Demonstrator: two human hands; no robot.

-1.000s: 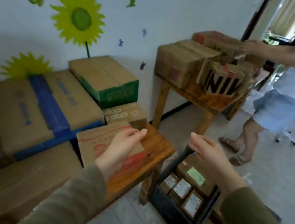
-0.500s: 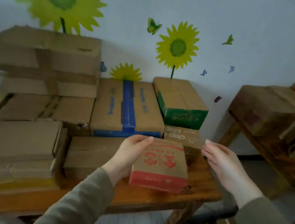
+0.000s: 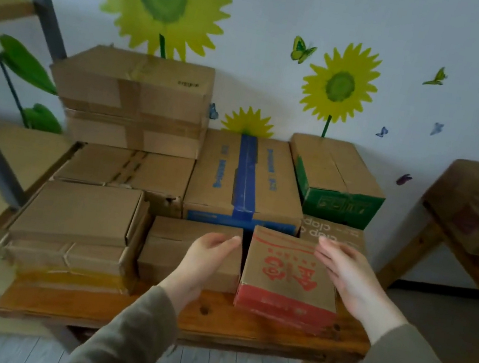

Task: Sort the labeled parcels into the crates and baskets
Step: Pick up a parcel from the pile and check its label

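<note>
Left hand (image 3: 208, 259) was loosely spread, fingers over one plain box (image 3: 168, 249). Right hand (image 3: 346, 277) was straight-fingered, holding nothing, beside one red-printed parcel (image 3: 284, 282), which lay between the two hands on the desk (image 3: 207, 322); contact unclear.

Head-worn wide view, tilted down, close over wooden bench (image 3: 237, 331), wall (image 3: 293, 14) seemingly near
</note>
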